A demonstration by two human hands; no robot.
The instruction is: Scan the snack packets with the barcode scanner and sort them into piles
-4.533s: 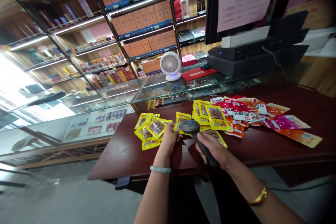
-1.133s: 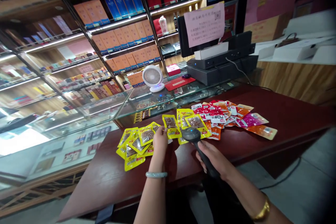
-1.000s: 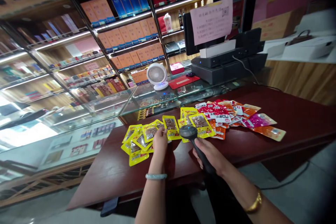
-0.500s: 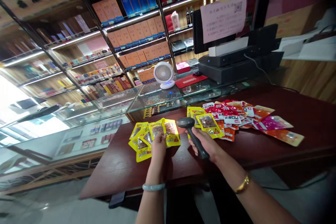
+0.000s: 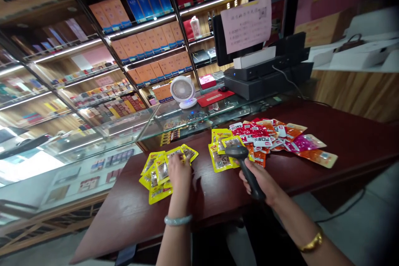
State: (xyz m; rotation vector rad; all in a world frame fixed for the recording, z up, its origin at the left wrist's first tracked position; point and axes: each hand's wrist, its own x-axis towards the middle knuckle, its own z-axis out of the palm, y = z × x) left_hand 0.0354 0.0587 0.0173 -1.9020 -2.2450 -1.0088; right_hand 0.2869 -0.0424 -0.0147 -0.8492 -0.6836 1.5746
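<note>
My right hand [image 5: 261, 179] grips the handle of a black barcode scanner [image 5: 240, 156], its head held over a few yellow snack packets [image 5: 220, 149] on the dark red table [image 5: 218, 191]. My left hand [image 5: 180, 171] rests fingers-down on a separate pile of yellow snack packets [image 5: 159, 170] at the left; whether it grips one cannot be told. A heap of red, orange and pink packets [image 5: 277, 137] lies to the right of the scanner.
A glass display counter [image 5: 131, 126] runs behind the table, with a small white fan [image 5: 183, 90] and a red mat on it. A black till with a monitor and pink notice [image 5: 249, 23] stands at the back right. Shelves of boxed goods fill the wall.
My left hand has carried a yellow packet from beside the scanner leftward and set it on the left pile. The scanner has swung right, over the yellow packets there.
</note>
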